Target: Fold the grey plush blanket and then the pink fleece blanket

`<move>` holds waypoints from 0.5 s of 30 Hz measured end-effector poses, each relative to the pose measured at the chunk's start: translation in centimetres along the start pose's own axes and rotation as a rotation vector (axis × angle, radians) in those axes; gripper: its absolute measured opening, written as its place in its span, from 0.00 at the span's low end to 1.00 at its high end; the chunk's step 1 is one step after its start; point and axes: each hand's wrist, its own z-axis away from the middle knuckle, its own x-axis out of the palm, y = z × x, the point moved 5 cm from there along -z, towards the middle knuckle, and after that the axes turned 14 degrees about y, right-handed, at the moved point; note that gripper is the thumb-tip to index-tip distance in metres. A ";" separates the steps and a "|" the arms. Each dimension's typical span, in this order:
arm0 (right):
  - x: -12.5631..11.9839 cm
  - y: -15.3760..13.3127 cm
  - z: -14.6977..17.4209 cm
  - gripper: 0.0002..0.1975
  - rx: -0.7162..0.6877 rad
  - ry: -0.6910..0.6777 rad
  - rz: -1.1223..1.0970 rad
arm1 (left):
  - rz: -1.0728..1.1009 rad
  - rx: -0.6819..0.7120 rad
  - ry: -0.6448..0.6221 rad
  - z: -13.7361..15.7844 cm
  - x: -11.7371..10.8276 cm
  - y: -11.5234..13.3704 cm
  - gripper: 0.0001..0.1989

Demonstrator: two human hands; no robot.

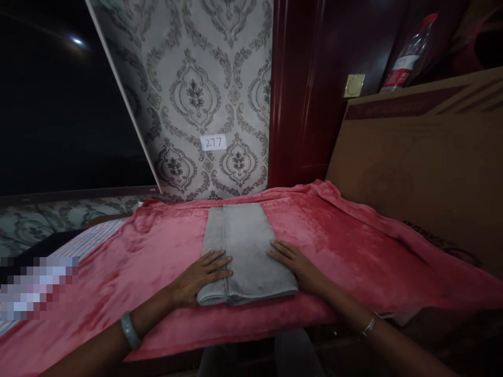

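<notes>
Cloth (251,246) lies on blanket (165,235), about mid-width. Left hand (196,277): fingers on the cloth's near left part. Right hand (294,264): fingers on its right edge. Second cloth (102,233) along the blanket's left side. Wall (236,68) behind the blanket's far edge; paper label (213,142) on the wall, beyond the cloth. Screen (66,115) far left. Door panel (294,89) right of the wall, with switch plate (354,85) on it. Box (424,152) right of the blanket; bottle (404,65) at the box's top edge, toward its far end.
</notes>
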 end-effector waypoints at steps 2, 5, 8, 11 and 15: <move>0.0 -0.1 -0.2 0.30 0.024 -0.007 -0.010 | 0.044 -0.037 0.040 0.0 0.1 -0.3 0.35; 0.1 0.0 -0.5 0.25 0.071 0.028 -0.069 | 0.127 -0.126 0.088 -0.3 0.4 -1.0 0.32; -0.2 0.5 -1.2 0.22 0.090 0.120 -0.193 | 0.259 -0.237 0.135 -1.1 0.0 -1.7 0.28; -1.9 0.6 -1.9 0.24 0.082 0.263 -0.345 | 0.434 -0.271 0.230 -2.1 -2.0 -0.7 0.25; -5.2 -0.8 -1.2 0.22 0.093 0.368 -0.518 | 0.544 -0.291 0.286 -2.7 -6.0 3.8 0.22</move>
